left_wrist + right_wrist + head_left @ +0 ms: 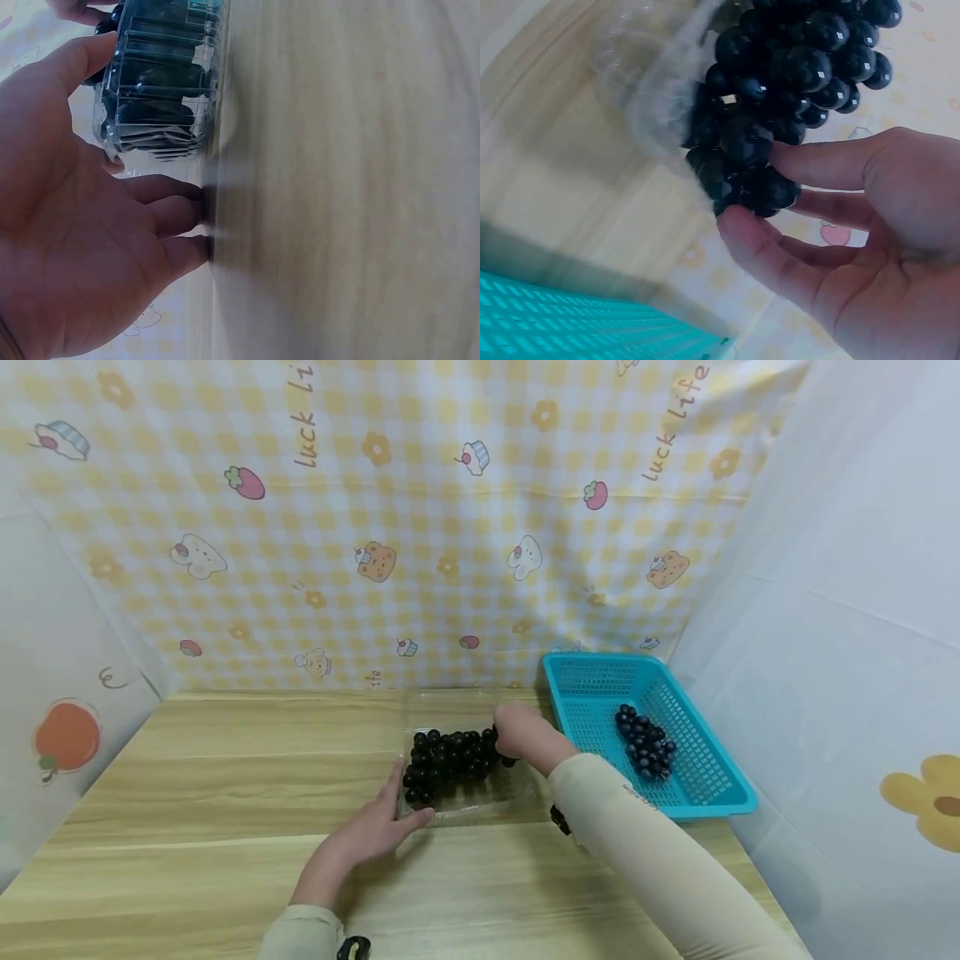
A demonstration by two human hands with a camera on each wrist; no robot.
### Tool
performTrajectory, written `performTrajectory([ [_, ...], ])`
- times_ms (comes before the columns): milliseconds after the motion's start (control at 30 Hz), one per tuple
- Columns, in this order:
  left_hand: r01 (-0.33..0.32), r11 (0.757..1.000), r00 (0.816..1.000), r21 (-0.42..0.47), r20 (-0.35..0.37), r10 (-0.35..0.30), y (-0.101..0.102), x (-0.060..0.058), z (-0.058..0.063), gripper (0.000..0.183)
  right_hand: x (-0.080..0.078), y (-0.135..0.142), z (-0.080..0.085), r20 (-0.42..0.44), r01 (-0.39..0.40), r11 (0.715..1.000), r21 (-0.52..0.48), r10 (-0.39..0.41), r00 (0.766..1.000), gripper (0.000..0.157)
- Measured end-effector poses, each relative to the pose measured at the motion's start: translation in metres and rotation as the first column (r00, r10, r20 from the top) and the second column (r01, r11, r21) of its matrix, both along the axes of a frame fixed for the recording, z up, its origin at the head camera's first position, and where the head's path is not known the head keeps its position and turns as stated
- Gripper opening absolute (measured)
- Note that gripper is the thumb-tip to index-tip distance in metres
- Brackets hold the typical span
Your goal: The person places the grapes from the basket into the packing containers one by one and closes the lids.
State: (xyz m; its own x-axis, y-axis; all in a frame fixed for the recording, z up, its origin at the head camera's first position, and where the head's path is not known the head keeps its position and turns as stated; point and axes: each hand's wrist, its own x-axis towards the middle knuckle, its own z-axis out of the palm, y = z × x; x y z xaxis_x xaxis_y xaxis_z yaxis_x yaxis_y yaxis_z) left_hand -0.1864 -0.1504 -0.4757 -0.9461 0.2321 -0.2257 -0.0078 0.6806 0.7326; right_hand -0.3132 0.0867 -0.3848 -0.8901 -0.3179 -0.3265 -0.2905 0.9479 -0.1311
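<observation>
A bunch of black grapes lies in a clear plastic clamshell box on the table, its right end raised in my right hand. In the right wrist view my thumb and fingers pinch the grapes at that end. My left hand rests at the box's front left corner, thumb against the front rim and fingers along the left side. The left wrist view shows the thumb touching the ribbed box, with several fingertips down on the wood. The left index finger is partly hidden.
A turquoise mesh basket stands close to the box's right, holding another bunch of dark grapes. The box's clear lid lies folded back toward the patterned cloth. White cloths hang at both sides of the wooden table.
</observation>
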Motion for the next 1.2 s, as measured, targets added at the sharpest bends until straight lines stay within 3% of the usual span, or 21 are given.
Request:
performTrajectory([
  [133, 0.005, 1.0, 1.0, 0.008, 0.01, -0.005, 0.0, 0.0, 0.004, 0.107, 0.0, 0.0, -0.003, -0.028, -0.013, 1.0, -0.014, 0.012, 1.0, 0.03],
  [233, 0.007, 1.0, 1.0, 0.008, 0.009, -0.007, 0.0, 0.0, 0.005, 0.107, 0.002, 0.001, -0.006, -0.059, -0.066, 0.998, -0.006, 0.065, 0.996, 0.029],
  [400, 0.004, 1.0, 1.0, 0.013, 0.011, -0.005, 0.0, 0.001, 0.006, 0.107, 0.004, 0.003, -0.006, -0.04, -0.115, 0.993, -0.01, 0.115, 0.993, 0.009],
  [533, 0.008, 1.0, 1.0, 0.014, 0.014, -0.009, 0.0, 0.001, 0.006, 0.107, 0.005, 0.007, -0.006, 0.01, -0.083, 0.996, -0.036, 0.083, 0.996, 0.034],
  [600, 0.01, 1.0, 1.0, 0.013, 0.012, -0.01, 0.001, 0.002, 0.007, 0.108, 0.005, 0.008, -0.006, 0.014, -0.078, 0.996, -0.038, 0.078, 0.997, 0.039],
  [833, 0.003, 1.0, 1.0, 0.006, 0.008, -0.003, 0.001, 0.003, 0.005, 0.107, 0.004, 0.01, -0.005, -0.002, -0.088, 0.995, -0.04, 0.088, 0.996, 0.011],
  [1067, -0.001, 1.0, 1.0, 0.008, 0.006, 0.001, 0.0, 0.004, 0.004, 0.108, 0.003, 0.01, -0.005, -0.01, -0.126, 0.992, -0.029, 0.126, 0.992, 0.01],
  [1200, -0.003, 1.0, 1.0, 0.009, 0.001, 0.003, 0.0, 0.004, 0.003, 0.108, 0.006, 0.008, -0.005, -0.018, -0.152, 0.988, 0.031, 0.153, 0.988, 0.009],
])
